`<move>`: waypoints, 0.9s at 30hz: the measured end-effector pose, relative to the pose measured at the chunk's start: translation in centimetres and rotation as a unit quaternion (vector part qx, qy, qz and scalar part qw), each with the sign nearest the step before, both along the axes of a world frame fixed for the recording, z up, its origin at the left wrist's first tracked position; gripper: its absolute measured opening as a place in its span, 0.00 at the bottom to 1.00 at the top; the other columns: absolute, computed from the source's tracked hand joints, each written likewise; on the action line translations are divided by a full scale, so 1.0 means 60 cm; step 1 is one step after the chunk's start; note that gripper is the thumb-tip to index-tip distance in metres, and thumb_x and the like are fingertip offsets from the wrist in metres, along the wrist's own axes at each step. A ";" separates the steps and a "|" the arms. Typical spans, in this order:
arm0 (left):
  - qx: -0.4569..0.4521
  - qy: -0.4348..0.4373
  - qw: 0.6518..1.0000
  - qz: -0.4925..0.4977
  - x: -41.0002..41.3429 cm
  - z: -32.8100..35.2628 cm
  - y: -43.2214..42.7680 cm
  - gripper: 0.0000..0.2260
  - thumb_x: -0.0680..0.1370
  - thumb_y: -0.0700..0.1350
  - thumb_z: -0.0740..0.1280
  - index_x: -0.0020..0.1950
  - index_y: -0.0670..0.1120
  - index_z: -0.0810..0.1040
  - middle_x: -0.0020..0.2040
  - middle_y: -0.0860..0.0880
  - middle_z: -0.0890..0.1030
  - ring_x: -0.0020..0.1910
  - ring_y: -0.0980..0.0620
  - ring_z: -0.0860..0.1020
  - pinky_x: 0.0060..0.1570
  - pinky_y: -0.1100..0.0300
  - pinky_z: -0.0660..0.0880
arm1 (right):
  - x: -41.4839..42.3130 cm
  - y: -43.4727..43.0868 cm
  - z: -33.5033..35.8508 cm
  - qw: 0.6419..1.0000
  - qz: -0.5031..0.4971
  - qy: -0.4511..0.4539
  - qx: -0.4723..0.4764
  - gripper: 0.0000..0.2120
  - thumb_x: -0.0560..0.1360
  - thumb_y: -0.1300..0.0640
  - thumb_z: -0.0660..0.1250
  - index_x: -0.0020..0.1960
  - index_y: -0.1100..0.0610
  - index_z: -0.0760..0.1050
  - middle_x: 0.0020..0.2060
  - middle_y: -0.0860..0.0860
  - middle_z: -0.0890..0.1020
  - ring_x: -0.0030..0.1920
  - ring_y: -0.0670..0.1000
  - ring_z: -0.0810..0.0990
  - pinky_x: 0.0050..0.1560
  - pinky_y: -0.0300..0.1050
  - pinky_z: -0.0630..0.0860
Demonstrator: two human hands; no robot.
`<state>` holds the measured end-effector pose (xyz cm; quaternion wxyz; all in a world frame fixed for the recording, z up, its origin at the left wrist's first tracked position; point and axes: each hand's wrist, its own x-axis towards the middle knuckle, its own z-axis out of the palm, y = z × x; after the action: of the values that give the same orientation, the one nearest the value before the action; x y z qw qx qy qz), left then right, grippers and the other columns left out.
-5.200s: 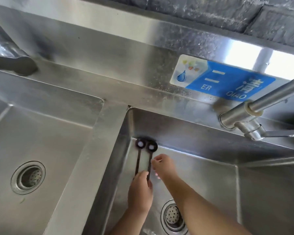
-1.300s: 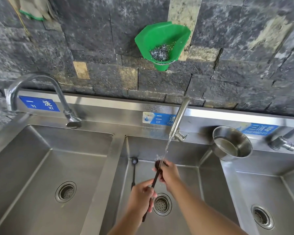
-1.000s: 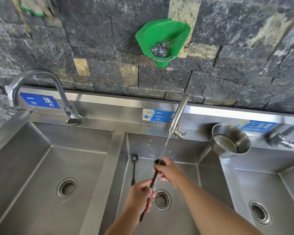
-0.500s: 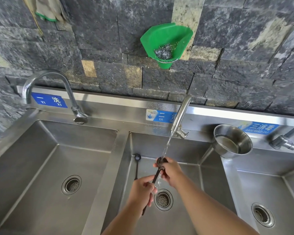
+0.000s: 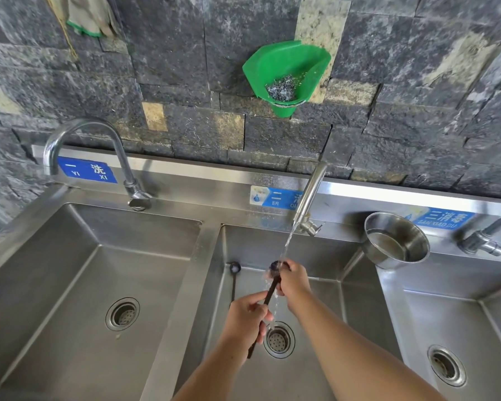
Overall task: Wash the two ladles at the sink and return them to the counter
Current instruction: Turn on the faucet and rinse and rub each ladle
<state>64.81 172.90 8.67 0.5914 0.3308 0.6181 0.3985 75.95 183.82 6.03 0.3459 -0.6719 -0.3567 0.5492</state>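
Rinsing of the first ladle is the step in hand. This slim dark ladle with a long handle [image 5: 270,293] is held slantwise over the middle stainless-steel sink basin [image 5: 324,308]. Its small round bowl is up under the thin stream of water [image 5: 288,241] running from the straight steel tap [image 5: 310,192].

The left hand [image 5: 248,316] has its fingers [image 5: 259,307] wrapped round the lower handle. The handle's tip pokes out below that hand, near the round drain strainer [image 5: 278,339]. The right hand [image 5: 294,280] is at the bowl end, its fingers curled about the bowl where the water strikes. It looks to be rubbing the bowl, though spray blurs the bowl itself.

The second dark ladle [image 5: 233,285] lies apart on the basin floor toward the left wall, with its bowl end pointing to the back wall. Neither hand touches it and it is out of the stream.

By my reading the task is under halfway done. One ladle is being washed, the other waits, and neither is on the desk, which is not in view. The next move calls for finishing the rub over bowl and handle. This ladle then needs setting aside or shifting to one hand, and the lying one lifting by its handle into the same stream. Thin wet handles may slip, so a firm wrap is wanted.
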 end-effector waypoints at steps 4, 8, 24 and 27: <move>0.004 0.010 1.000 -0.010 0.000 0.000 0.000 0.21 0.78 0.32 0.61 0.48 0.59 0.82 0.33 0.45 0.82 0.23 0.52 0.72 0.23 0.59 0.70 | 0.009 -0.003 0.005 0.994 -0.011 0.094 -0.049 0.11 0.81 0.67 0.57 0.53 0.61 0.78 0.37 0.56 0.85 0.23 0.45 0.66 0.21 0.36 0.63; -0.005 0.013 1.000 -0.001 -0.003 -0.004 -0.003 0.22 0.78 0.32 0.62 0.47 0.61 0.79 0.36 0.43 0.83 0.23 0.52 0.72 0.22 0.59 0.71 | 0.018 -0.001 0.014 0.984 0.053 0.149 -0.078 0.14 0.77 0.74 0.57 0.57 0.64 0.76 0.40 0.58 0.84 0.25 0.45 0.68 0.21 0.37 0.66; 0.011 0.002 1.000 0.006 -0.010 0.000 -0.001 0.24 0.78 0.32 0.61 0.43 0.63 0.80 0.34 0.44 0.82 0.23 0.51 0.72 0.23 0.58 0.70 | -0.006 -0.003 -0.011 0.999 -0.023 0.035 -0.019 0.12 0.80 0.65 0.57 0.49 0.59 0.79 0.35 0.55 0.87 0.20 0.46 0.65 0.21 0.39 0.63; 0.005 0.000 1.000 0.004 -0.009 -0.003 -0.003 0.23 0.78 0.32 0.62 0.44 0.63 0.80 0.35 0.43 0.83 0.23 0.52 0.73 0.23 0.59 0.71 | -0.002 -0.004 -0.002 0.994 -0.011 0.089 -0.060 0.11 0.79 0.68 0.61 0.52 0.57 0.79 0.37 0.56 0.85 0.22 0.44 0.66 0.21 0.36 0.65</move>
<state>64.29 172.72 8.47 0.5884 0.3314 0.6169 0.4043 75.80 183.58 5.94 0.3414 -0.6433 -0.2838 0.6238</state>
